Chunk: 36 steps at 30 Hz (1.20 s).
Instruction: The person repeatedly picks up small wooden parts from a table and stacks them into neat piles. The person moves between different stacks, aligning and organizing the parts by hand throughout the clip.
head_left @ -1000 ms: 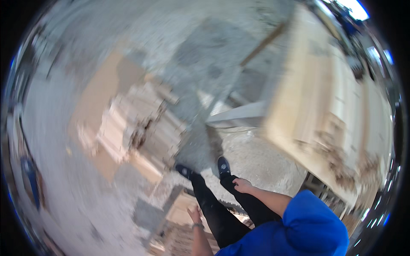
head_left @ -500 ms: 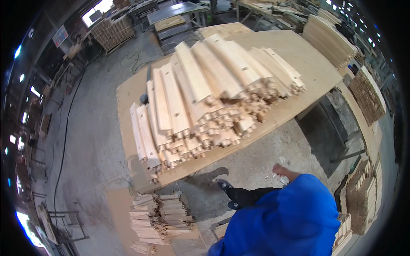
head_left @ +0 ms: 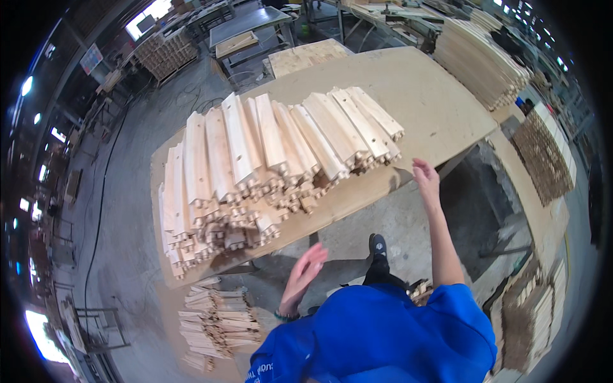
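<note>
A broad stack of pale wooden bars (head_left: 281, 140) covers the left and middle of a board-topped table (head_left: 440, 96). Many bars have a small hole in one face and narrowed ends pointing toward me. My left hand (head_left: 308, 268), a little blurred, is in the air just off the table's near edge, below the stack. Its fingers are stretched out and nothing is in them. My right hand (head_left: 426, 175) hovers by the near edge, right of the stack, with loosely parted fingers and no bar in its grasp.
More bars lie piled on a sheet (head_left: 169, 341) on the floor at lower left. Tall stacks of planks (head_left: 479, 64) stand at the far right, with further bundles (head_left: 543, 153) along the right side. A metal-topped table (head_left: 249, 22) is at the back.
My left hand has come into view, and my right hand has risen toward the table edge. My body has turned, so the stack appears farther left. One shoe has moved forward.
</note>
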Tool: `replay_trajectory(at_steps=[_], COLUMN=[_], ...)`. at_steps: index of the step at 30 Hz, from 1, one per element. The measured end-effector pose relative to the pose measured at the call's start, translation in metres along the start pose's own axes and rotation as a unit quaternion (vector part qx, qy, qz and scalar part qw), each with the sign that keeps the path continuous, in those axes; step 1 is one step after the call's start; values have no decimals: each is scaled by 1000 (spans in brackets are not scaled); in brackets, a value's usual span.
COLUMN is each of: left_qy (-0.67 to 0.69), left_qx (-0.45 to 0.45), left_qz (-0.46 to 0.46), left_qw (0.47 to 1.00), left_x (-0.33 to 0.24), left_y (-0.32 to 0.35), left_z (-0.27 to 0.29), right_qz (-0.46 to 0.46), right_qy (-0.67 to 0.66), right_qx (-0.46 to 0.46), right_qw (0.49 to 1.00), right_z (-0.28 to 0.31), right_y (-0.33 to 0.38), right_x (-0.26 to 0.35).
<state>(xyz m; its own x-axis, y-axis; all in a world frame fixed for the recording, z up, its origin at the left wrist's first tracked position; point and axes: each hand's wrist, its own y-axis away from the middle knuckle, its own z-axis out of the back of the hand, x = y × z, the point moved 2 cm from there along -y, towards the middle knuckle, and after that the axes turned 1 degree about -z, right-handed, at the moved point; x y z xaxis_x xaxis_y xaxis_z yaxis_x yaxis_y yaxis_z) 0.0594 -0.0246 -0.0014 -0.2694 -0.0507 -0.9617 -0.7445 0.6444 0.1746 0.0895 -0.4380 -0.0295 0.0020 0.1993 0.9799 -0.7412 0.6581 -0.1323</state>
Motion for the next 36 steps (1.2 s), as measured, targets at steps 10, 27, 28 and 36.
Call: replay_trajectory(at_steps=[10, 27, 28, 36], left_qy=[171, 116, 140, 45], left_qx=[-209, -289, -263, -87], left_qz=[-114, -72, -37, 112], left_qw=[956, 948, 954, 989], left_x=[-8, -15, -16, -33], left_y=[-190, -264, -261, -198], left_z=[-92, -161, -157, -112], right_qz=[-16, -77, -90, -92], right_qy=[-17, -27, -15, 115], right_qx=[186, 229, 242, 326], right_qw=[982, 970, 966, 934], right_z=[-34, -38, -41, -37], right_y=[-164, -255, -258, -295], right_x=[0, -38, -35, -24])
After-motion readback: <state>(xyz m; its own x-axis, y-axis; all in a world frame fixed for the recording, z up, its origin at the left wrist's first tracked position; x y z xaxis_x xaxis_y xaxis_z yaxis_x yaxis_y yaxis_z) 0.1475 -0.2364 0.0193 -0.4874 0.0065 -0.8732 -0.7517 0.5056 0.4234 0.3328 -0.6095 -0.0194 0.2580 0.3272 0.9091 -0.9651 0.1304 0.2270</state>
